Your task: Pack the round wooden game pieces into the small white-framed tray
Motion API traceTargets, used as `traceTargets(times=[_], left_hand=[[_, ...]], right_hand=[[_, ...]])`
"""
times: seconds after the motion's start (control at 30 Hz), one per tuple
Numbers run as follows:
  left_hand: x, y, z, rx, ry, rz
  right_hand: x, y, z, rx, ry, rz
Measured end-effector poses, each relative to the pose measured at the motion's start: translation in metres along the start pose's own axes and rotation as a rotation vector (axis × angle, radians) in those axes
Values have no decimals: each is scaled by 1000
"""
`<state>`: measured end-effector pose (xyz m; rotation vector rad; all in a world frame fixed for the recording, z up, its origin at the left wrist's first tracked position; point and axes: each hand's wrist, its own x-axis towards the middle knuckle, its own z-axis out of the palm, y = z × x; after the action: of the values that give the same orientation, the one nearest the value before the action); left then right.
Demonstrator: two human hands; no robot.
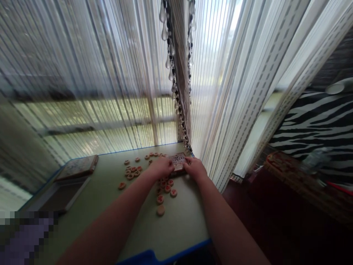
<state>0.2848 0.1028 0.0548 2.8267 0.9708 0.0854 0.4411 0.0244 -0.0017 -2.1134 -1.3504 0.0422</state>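
Observation:
Both my hands reach to the far right corner of the table. My left hand is closed on the left edge of a small flat printed rectangle with dark characters and a reddish-brown border. Its right edge is pinched in my right hand. Whether it is a box or a folded board, I cannot tell. Round wooden Chinese chess pieces lie scattered left of my left hand. Several more with red characters are below the rectangle, partly hidden by my left hand and forearm. Nearest me is a blank-faced piece.
A pale green table with a blue edge carries everything. On its left are an open shallow tray and a patterned lid. Sheer curtains and a bead string hang close behind. Right stands a patterned bench.

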Motion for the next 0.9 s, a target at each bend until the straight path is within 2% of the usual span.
traceTargets(times=[0.1,0.2,0.33,0.53,0.7,0.9], left_hand=[[-2,-2,2,-46,-36,45],[1,1,10,3,49,-20],[10,5,18,10,118,-26],[21,1,18,-10,101,-4],[28,-1,27,-103,167,-27],[33,-3,33,-161,143,-99]], right_hand=[[1,0,2,-7,-7,-13],[2,1,4,0,-2,-23],[3,3,6,-15,26,-8],[1,5,3,22,18,67],[-2,2,-1,-19,-33,-11],[-1,4,0,-64,-72,-20]])
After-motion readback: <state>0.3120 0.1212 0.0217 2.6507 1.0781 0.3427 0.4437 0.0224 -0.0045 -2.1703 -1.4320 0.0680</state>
